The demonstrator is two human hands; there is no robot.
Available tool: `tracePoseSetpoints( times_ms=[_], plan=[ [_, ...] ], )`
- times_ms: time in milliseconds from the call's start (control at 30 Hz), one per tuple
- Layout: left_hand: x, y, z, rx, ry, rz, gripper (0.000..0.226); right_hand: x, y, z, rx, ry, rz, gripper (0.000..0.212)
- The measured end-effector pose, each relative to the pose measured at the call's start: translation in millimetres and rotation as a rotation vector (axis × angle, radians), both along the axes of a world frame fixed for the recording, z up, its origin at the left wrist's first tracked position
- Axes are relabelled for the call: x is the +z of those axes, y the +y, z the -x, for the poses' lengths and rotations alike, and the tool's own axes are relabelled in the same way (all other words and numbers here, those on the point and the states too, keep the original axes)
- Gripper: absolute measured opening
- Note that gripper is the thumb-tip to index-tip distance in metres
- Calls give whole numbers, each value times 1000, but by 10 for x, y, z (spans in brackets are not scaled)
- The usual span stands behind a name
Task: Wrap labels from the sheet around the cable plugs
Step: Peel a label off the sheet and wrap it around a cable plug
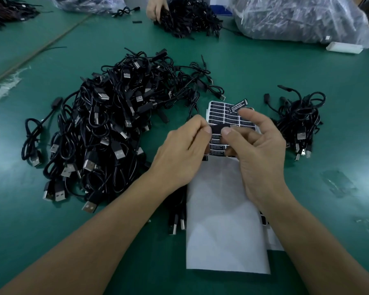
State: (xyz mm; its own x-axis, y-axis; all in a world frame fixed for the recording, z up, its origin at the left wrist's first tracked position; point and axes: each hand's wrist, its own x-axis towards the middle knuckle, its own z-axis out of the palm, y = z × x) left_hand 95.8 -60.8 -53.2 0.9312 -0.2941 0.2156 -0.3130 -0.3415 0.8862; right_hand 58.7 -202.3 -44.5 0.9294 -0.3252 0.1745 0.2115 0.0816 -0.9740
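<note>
Together our left hand (pixel 183 150) and right hand (pixel 262 150) pinch a small matte black plug (pixel 218 129) by its ends, thumbs on top, just above the label sheet (pixel 219 112), likely so stickers are within easy reach. A glossy black label (pixel 239 104) seems to cling to our right forefinger. Left of the sheet sprawls the tangled cable pile (pixel 107 124); right of it sits a smaller bundle (pixel 300 120).
</note>
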Motion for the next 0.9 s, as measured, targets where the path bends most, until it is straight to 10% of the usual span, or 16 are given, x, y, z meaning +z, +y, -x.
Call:
tracePoseSetpoints(
  times_ms=[900],
  plan=[
    [-10, 4, -26, -24, -30, 63, 20, 48, 20, 20, -10, 26, 50, 12]
  ],
)
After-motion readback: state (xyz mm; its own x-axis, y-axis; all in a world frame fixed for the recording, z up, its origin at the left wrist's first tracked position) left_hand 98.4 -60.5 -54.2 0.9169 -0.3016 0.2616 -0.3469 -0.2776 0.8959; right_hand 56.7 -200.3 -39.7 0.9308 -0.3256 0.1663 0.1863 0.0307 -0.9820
